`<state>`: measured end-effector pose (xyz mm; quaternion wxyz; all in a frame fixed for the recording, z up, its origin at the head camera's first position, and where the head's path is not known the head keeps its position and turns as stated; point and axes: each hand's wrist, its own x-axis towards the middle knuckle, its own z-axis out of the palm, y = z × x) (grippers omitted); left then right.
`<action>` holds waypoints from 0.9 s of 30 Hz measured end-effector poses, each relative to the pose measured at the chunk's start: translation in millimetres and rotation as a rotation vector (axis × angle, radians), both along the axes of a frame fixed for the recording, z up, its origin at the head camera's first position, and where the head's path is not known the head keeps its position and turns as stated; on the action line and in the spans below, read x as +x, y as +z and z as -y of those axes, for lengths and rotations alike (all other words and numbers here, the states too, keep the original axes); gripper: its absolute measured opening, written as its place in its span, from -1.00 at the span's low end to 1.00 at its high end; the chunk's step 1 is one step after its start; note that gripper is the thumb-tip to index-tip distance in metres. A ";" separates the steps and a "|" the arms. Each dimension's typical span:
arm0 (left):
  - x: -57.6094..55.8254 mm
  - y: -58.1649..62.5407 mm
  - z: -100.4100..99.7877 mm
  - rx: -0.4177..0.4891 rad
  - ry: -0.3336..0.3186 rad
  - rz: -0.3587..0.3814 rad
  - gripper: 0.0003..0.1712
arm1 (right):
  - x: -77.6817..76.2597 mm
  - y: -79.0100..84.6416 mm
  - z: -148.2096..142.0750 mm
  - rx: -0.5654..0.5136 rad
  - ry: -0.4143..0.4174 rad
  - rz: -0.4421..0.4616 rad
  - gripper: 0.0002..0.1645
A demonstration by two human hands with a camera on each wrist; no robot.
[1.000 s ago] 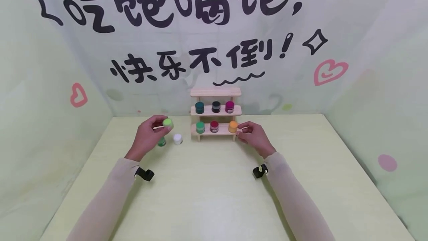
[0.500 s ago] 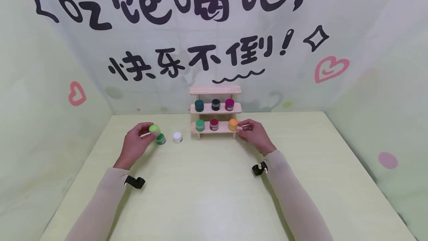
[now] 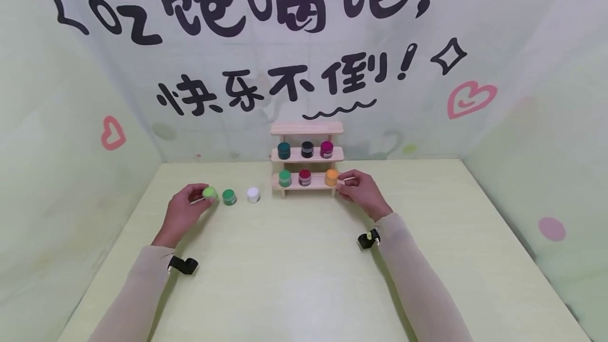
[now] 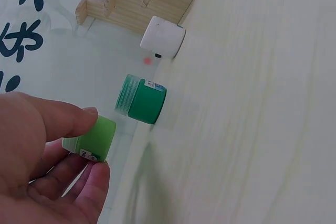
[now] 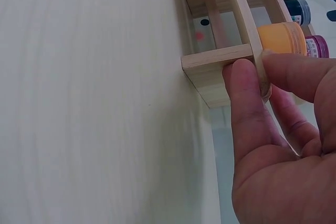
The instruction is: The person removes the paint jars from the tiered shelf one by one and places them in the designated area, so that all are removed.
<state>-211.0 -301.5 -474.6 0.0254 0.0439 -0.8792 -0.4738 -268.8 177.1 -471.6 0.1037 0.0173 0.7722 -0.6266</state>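
Observation:
My left hand (image 3: pixel 184 207) pinches a light green paint jar (image 4: pixel 98 139) between thumb and fingers at the left of the table. Right beside it stands a dark green paint jar (image 3: pixel 229 197), then a white jar (image 3: pixel 253 195) further right. At the back middle is a small three-step wooden stand (image 3: pixel 306 129). My right hand (image 3: pixel 364 194) grips the right end of its lowest shelf (image 5: pixel 257 51), fingertips close to an orange jar (image 5: pixel 281 38) on that step.
The lowest step also bears a green jar (image 3: pixel 285 178) and a red jar (image 3: pixel 305 177). On the middle step sit a teal jar (image 3: pixel 283 150), a black jar (image 3: pixel 307 149) and a magenta jar (image 3: pixel 326 149). A printed cloth backdrop (image 3: pixel 228 141) rises behind the table (image 3: pixel 304 268).
My left hand has carried the light green jar left and lower, from above the dark green jar to its left side. My right hand stays at the stand.

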 end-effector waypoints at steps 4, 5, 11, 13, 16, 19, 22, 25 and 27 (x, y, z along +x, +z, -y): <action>4.4 -0.1 3.9 -0.008 0.006 0.008 -0.35 | 1.8 2.9 1.9 0.016 0.017 0.006 -0.57; 4.5 0.4 4.6 -0.012 0.006 0.009 -0.35 | 1.6 4.0 2.0 0.020 0.017 0.002 -0.58; 2.4 2.2 7.7 -0.031 -0.008 0.051 -0.35 | 0.8 9.6 3.1 0.019 0.013 0.000 -0.59; 1.9 2.0 9.0 -0.040 -0.018 0.060 -0.34 | 0.8 9.3 3.1 0.019 0.014 0.007 -0.59; 0.1 1.5 10.7 -0.051 -0.032 0.057 -0.34 | 0.8 8.9 3.0 0.023 0.008 0.010 -0.60; -3.1 -0.3 12.5 -0.065 -0.034 0.056 -0.34 | 0.6 8.0 1.9 0.025 0.000 0.009 -0.60; -5.5 -3.7 14.1 -0.070 -0.028 0.066 -0.34 | 0.1 6.9 1.4 0.033 -0.003 0.007 -0.59; -6.6 -7.2 15.0 -0.070 -0.022 0.073 -0.35 | 0.0 7.1 1.8 0.046 0.002 0.005 -0.59; -7.5 -9.2 15.2 -0.070 -0.016 0.077 -0.36 | 0.0 8.2 2.5 0.057 0.004 0.008 -0.60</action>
